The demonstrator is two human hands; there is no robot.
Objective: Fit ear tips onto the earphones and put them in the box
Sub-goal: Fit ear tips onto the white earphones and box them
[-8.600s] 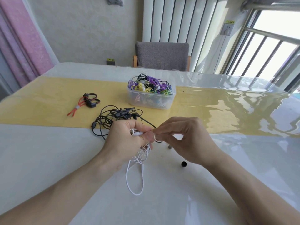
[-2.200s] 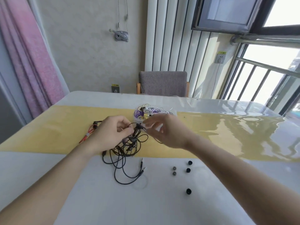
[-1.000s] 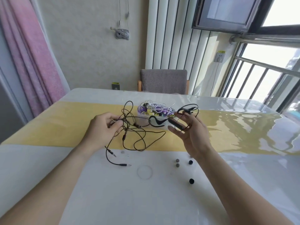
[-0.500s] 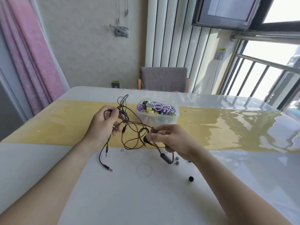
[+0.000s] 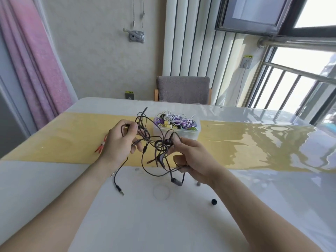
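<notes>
A tangled pair of black wired earphones (image 5: 154, 151) hangs in the air between both hands, above the table. My left hand (image 5: 120, 142) pinches the cable loops on the left. My right hand (image 5: 190, 159) holds the ear-hook end and cable on the right. The jack plug (image 5: 121, 190) and the inline remote (image 5: 177, 181) dangle just over the table. A black ear tip (image 5: 214, 201) lies on the white table near my right forearm, and a grey one (image 5: 198, 184) peeks out beside my right wrist. The clear plastic box (image 5: 181, 134) full of coloured earphones stands behind the hands.
A red-tied cable bundle (image 5: 101, 146) lies partly hidden behind my left hand. The table (image 5: 163, 224) has a yellow runner under a glossy cover. A grey chair (image 5: 182, 90) stands at the far edge. A small grey ear tip (image 5: 137, 169) lies below the cables.
White earphones held earlier now lie in the box. I have lifted the black earphones off the table, and my hands have drawn closer together, the right shifting its hold on the ear-hook end.
</notes>
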